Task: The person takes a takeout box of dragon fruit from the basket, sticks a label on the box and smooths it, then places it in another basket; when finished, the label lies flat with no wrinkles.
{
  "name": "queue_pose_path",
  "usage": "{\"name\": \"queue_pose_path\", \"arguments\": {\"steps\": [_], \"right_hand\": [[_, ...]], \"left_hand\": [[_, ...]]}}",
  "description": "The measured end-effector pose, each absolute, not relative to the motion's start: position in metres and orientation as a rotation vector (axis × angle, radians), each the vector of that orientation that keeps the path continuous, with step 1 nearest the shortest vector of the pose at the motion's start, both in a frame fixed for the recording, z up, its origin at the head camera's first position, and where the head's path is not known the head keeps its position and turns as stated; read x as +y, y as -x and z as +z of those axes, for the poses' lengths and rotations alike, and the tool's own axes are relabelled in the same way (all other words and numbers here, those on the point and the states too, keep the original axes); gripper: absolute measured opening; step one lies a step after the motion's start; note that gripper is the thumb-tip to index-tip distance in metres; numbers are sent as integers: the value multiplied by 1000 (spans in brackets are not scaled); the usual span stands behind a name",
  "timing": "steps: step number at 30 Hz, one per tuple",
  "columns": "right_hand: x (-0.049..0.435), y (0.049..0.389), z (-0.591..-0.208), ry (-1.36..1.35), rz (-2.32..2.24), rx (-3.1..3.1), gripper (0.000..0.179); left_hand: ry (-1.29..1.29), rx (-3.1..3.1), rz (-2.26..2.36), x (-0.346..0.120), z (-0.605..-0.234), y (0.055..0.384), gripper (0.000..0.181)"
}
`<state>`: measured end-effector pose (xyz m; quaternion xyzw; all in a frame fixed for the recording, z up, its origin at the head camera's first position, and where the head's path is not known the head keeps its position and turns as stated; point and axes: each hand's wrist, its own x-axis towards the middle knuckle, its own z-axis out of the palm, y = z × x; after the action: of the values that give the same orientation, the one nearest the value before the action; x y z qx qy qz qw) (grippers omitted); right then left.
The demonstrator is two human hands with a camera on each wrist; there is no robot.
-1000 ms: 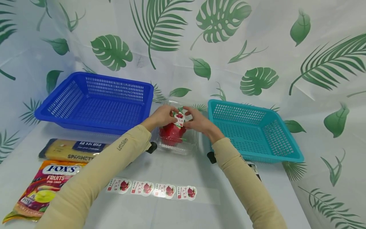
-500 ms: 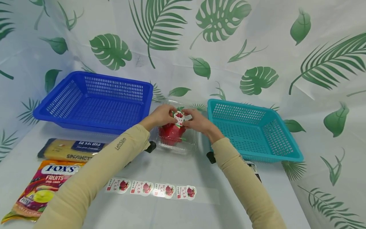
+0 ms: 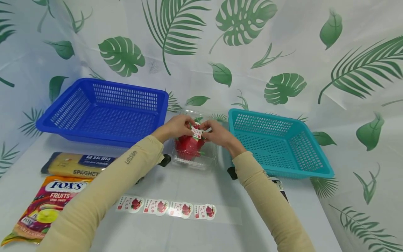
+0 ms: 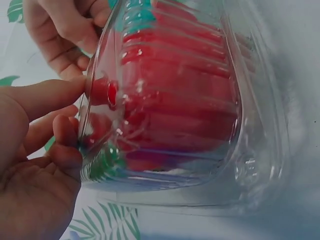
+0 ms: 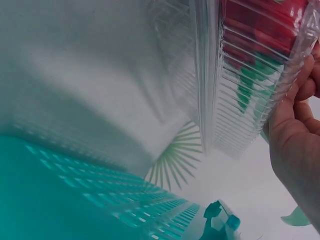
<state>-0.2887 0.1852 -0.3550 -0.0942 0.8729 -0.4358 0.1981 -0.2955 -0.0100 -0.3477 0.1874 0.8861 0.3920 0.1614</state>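
A clear plastic clamshell box (image 3: 201,163) with red dragon fruit (image 3: 188,146) inside stands between the two baskets. Over its top is a small white sticker (image 3: 197,133) printed with a red fruit. My left hand (image 3: 178,126) pinches the sticker at its left side, and my right hand (image 3: 218,133) pinches the right side. In the left wrist view, the fingers of my left hand (image 4: 42,145) lie right at the box's upper face. The right wrist view has my right hand (image 5: 295,130) at the same face, with the sticker hidden there.
A blue basket (image 3: 104,138) is at back left, a teal basket (image 3: 283,173) at right. A strip of similar stickers (image 3: 182,210) lies in front. Spaghetti (image 3: 75,166) and a Fox's candy bag (image 3: 47,210) lie at left. A dark-and-white item (image 3: 280,185) is partly behind the right sleeve.
The sticker has tilted, and its printed fruit is now more covered by the fingers. Both hands keep nearly the same place over the box.
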Motion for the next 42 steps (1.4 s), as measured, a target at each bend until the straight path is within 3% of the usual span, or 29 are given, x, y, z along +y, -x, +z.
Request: {"name": "queue_pose_path", "arguments": {"steps": [9, 22, 33, 42], "right_hand": [[189, 287, -351, 289, -1173, 2417, 46], [189, 286, -349, 268, -1172, 2420, 49], [190, 287, -352, 270, -1188, 2416, 44], [187, 286, -355, 262, -1217, 2414, 45]], "left_hand": [[-498, 2447, 1180, -15, -350, 298, 43], [-487, 2447, 1217, -14, -352, 299, 41], [-475, 2464, 1213, -14, -354, 299, 27], [-511, 2482, 1196, -14, -352, 299, 49]]}}
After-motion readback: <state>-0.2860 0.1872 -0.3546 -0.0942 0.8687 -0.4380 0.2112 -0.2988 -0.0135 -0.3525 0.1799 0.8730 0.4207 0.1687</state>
